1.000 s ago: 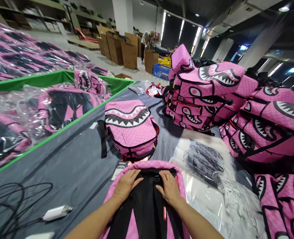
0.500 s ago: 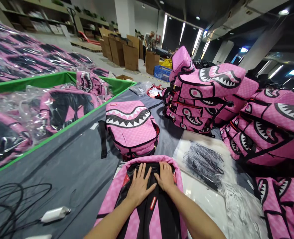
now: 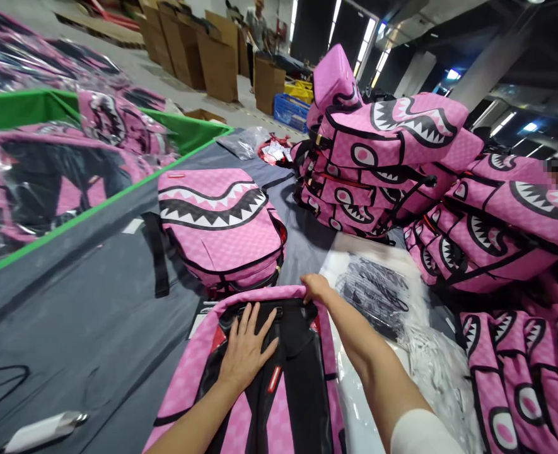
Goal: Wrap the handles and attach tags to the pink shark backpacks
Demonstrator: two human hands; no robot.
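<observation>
A pink and black backpack (image 3: 307, 384) lies before me with its strap side up. My left hand (image 3: 244, 348) rests flat on its black upper back panel, fingers spread. At the top right corner, my right hand (image 3: 314, 289) grips the pink rim, thumb and fingers closed round the edge. Just beyond lies a second pink backpack (image 3: 217, 230) with a shark-mouth print. Beside the right forearm are clear printed plastic bags (image 3: 373, 290).
Pink backpacks (image 3: 383, 157) are piled high at the right. A green-edged bin (image 3: 198, 133) at the left holds plastic-wrapped backpacks. A white charger-like device (image 3: 42, 434) lies on the grey cloth. Cardboard boxes (image 3: 217, 66) and a person (image 3: 256, 31) are farther back.
My right hand has gone from lying on the back panel to gripping the backpack's top right rim. The left hand stays flat on the panel. The view has tilted down.
</observation>
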